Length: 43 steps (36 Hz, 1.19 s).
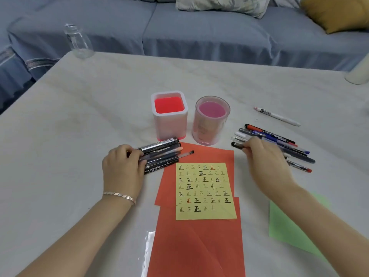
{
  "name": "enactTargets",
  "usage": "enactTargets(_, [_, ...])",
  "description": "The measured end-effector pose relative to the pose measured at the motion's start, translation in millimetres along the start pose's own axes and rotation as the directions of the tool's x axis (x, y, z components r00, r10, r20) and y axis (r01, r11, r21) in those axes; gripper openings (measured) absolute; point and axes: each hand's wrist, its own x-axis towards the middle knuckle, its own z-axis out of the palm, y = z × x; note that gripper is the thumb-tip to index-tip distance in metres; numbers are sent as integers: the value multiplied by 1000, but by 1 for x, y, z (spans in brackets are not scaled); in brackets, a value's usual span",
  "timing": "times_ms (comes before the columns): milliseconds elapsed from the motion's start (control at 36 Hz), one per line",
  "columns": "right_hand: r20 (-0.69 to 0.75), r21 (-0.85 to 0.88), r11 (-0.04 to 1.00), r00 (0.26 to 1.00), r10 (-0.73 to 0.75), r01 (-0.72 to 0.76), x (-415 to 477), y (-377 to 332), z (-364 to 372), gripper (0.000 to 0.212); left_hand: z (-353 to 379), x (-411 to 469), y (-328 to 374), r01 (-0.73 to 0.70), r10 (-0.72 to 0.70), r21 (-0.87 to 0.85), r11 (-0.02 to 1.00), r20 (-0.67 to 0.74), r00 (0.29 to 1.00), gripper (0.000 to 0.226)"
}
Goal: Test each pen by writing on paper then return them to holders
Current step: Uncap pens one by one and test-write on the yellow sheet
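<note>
The left hand [121,166] grips a bundle of dark pens [161,154] lying on the white table [79,120], its fingers wrapped round their near ends. The right hand [265,158] is well apart from it. Its fingers curl over a black pen [235,144] at the edge of the loose pen pile [283,144] (whether they truly clamp it I cannot tell, as it is blurred). Between the hands lies the yellow test paper [205,190], covered in written marks, on red sheets [199,242]. Behind it stand a square white holder [169,124] and a round pink holder [209,130], just beside each other.
</note>
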Motion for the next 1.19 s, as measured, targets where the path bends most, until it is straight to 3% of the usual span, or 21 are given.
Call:
enactTargets(56, [120, 105, 994, 993, -14, 1, -7, -14, -8, 11, -1, -1, 6, 3, -3, -14, 1000, -16, 1000, 23])
enactTargets(111, [135, 218, 976, 989, -60, 30, -14, -25, -11, 17, -7, -4, 20, -25, 27, -106, 994, 12, 1000, 28])
enactTargets(194, [74, 297, 940, 977, -200, 170, -20, -41, -13, 26, -24, -12, 50, -53, 159, -490, 870, 178, 971, 49])
enactTargets(250, [36, 333, 900, 950, -310, 281, -23, -47, -11, 27, -32, -21, 69, -77, 298, -631, 772, 253, 920, 52])
enactTargets(306, [9, 372, 862, 927, -374, 344, -26, -53, -11, 32, -32, -30, 82, -191, 419, -655, 731, 210, 883, 47])
enactTargets(389, [-35, 435, 830, 928, -372, 349, -33, -56, -14, 38, -27, -35, 88, -251, 420, -623, 741, 138, 897, 36])
enactTargets(472, [-101, 440, 849, 955, -278, 294, -39, -50, -15, 19, -24, -39, 87, -213, 352, -613, 761, 115, 929, 36])
enactTargets(556, [-192, 450, 860, 966, -171, 241, -44, -46, -20, 15, -31, -43, 88, -69, 224, -646, 760, 160, 961, 24])
enactTargets(583, [-202, 483, 859, 976, -80, 170, -46, -47, -23, 14, -33, -43, 89, -23, 195, -665, 747, 185, 963, 12])
enactTargets(611, [-167, 558, 828, 985, 50, 52, -48, -50, -27, 16, -35, -44, 91, 17, 168, -686, 727, 201, 965, 17])
enactTargets(667, [77, 752, 610, 952, 295, -250, -51, -58, -31, 30, -38, -45, 94, 95, 135, -734, 673, 249, 959, 27])
enactTargets(722, [340, 807, 381, 883, 324, -451, -53, -62, -28, 42, -41, -46, 96, 101, 170, -748, 656, 277, 946, 23])
enactTargets(806, [449, 833, 185, 832, 325, -522, -53, -69, -25, 44, -41, -50, 97, -19, 302, -691, 723, 291, 908, 11])
enactTargets(861, [452, 852, 106, 821, 349, -513, -52, -74, -24, 37, -38, -52, 97, -108, 357, -634, 766, 279, 891, 17])
enactTargets(1028, [352, 855, 213, 831, 431, -473, -54, -87, -16, 38, -37, -51, 109, -135, 462, -730, 670, 268, 845, 39])
enactTargets(1194, [348, 836, 208, 783, 516, -508, -52, -91, -17, 43, -35, -51, 113, -166, 444, -695, 699, 241, 863, 45])
